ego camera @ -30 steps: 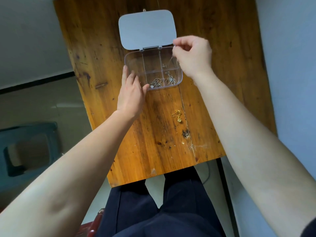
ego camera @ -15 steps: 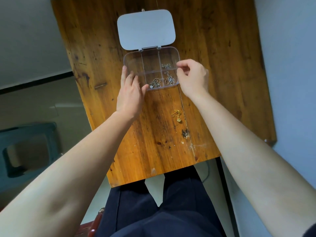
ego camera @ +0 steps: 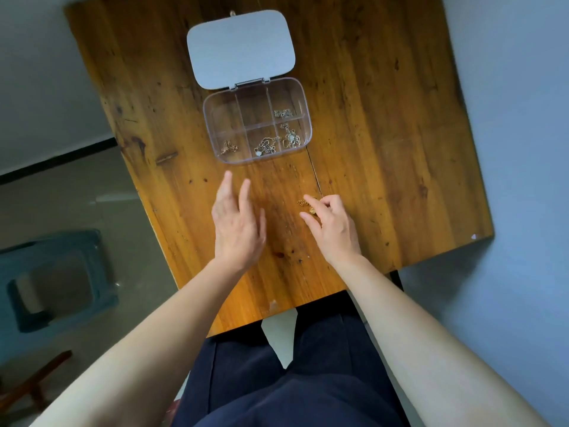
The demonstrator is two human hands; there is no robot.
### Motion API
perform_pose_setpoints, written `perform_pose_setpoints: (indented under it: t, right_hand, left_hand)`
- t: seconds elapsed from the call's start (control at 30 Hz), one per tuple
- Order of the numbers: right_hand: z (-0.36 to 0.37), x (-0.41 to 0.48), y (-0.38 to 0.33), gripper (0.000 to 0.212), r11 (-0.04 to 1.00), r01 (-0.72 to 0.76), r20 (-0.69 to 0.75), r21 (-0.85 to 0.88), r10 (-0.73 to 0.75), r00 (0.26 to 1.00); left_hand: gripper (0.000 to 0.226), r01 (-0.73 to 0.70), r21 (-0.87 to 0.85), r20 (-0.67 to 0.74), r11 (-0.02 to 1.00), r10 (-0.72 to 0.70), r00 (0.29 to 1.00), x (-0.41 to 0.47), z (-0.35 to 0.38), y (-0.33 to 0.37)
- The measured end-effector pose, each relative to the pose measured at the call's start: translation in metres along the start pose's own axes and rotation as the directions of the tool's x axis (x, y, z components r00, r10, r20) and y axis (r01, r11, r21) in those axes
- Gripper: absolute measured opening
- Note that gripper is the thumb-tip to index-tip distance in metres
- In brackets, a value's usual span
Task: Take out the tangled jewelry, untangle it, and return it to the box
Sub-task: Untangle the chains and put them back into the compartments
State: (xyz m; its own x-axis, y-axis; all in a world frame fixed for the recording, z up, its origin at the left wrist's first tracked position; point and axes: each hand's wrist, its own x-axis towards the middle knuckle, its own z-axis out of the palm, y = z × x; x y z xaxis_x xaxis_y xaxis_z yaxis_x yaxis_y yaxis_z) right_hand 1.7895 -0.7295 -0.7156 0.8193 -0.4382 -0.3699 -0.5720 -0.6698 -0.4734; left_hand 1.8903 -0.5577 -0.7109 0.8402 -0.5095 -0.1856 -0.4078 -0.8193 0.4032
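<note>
A clear compartment box [ego camera: 224, 118] lies open on the wooden table [ego camera: 385, 124], its grey lid [ego camera: 240, 48] folded back. Several of its compartments hold small silver chains [ego camera: 265, 146], and one small piece [ego camera: 229, 147] sits at the front left. A tangled gold necklace [ego camera: 303, 203] with a round pendant lies on the table in front of the box. My right hand [ego camera: 335, 226] is on it, thumb and forefinger pinched around the pendant. To its left, my left hand [ego camera: 237, 224] hovers low over the wood, fingers spread and holding nothing.
The table's near edge [ego camera: 277, 312] runs just above my dark trousers. A blue-grey wall stands close on the right. On the floor to the left are a dark blue stool [ego camera: 58, 278] and a brown wooden piece [ego camera: 34, 383].
Both hands have left the box and come toward me. My right hand dropped from the box's right side onto the gold necklace. My left hand let go of the box's front left corner.
</note>
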Motion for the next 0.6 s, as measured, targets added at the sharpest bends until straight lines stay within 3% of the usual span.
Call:
perform_pose_setpoints:
  t: [0.13, 0.3, 0.43, 0.6]
  right_hand:
    - [-0.007, 0.01, 0.001, 0.024, 0.998, 0.025, 0.059, 0.064, -0.029, 0.998]
    - [-0.023, 0.021, 0.012, 0.016, 0.993, 0.071, 0.094, 0.09, -0.08, 0.992]
    - [-0.05, 0.035, 0.037, 0.006, 0.978, -0.133, -0.03, 0.158, 0.139, 0.99]
    - [-0.1, 0.062, 0.076, 0.008, 0.87, -0.291, -0.283, 0.399, 0.418, 0.863]
  left_hand:
    - [0.053, -0.067, 0.123, 0.221, 0.99, 0.038, 0.974, -0.011, 0.016, 0.005]
    - [0.048, -0.022, 0.157, 0.245, 0.987, -0.018, 0.969, -0.001, 0.017, 0.016]
    - [0.05, -0.117, 0.163, 0.269, 0.98, 0.07, 0.961, 0.016, 0.019, 0.028]
    - [0.055, -0.288, 0.143, 0.301, 0.947, 0.235, 0.924, 0.047, 0.028, 0.067]
